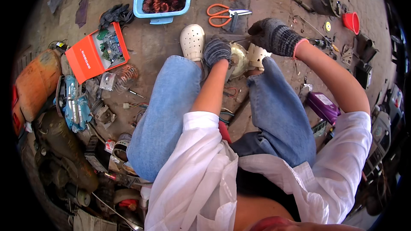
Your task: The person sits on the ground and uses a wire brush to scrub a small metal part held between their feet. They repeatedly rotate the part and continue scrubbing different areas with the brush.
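Note:
A round brass-coloured metal housing [238, 60] with a central hub sits between my cream clogs [192, 42]. My left hand [217, 51], in a dark grey striped knit glove, grips its left side with curled fingers. My right hand [273, 37], gloved alike, is bent above the right clog, beside the housing's upper right. Its fingertips point left toward a dark, narrow piece at the housing's upper edge; whether they hold anything is hidden. Orange-handled shears [224, 14] lie on the floor beyond the hands, a dark flat bar [234, 22] against them.
A blue plastic tub [162, 15] of reddish wire coils stands ahead. On the left are an orange box [83, 58] with circuit boards, a black glove [116, 15] and scrap parts. A purple bottle [322, 107], red cup [351, 22] and screwdriver [335, 48] lie right.

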Available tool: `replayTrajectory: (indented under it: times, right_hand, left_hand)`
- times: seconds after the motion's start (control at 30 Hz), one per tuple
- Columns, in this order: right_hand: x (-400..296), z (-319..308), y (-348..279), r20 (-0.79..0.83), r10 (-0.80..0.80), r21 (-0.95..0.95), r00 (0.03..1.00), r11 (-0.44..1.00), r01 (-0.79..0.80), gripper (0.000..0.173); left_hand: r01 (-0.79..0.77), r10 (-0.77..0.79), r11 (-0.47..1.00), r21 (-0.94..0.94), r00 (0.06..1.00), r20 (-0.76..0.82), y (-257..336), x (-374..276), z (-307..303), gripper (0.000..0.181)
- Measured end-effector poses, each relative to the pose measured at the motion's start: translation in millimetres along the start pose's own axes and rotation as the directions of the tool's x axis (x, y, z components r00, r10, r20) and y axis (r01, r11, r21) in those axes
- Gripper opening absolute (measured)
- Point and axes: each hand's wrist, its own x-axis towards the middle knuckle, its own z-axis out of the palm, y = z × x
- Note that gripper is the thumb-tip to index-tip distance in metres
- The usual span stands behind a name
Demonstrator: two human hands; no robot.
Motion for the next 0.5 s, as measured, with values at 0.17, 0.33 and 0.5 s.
replayTrajectory:
  times: [0.17,0.33,0.5]
  right_hand:
    - [4.4,17.5,32.4,0.371,0.118,0.28,0.921,0.932,-0.232,0.027]
    - [0.3,12.3,29.9,0.417,0.129,0.007,0.9,0.989,-0.145,0.025]
    - [12.6,14.6,23.7,0.403,0.206,0.062,0.892,0.966,-0.251,0.027]
  left_hand:
    - [-0.002,0.002,1.0,0.007,1.0,-0.031,-6.2,4.5,10.5,0.034]
    - [-0.055,0.05,0.996,-0.063,0.995,-0.086,1.3,7.5,18.3,0.032]
    - [-0.03,0.03,0.999,-0.039,1.0,-0.002,12.2,-3.9,-0.9,0.029]
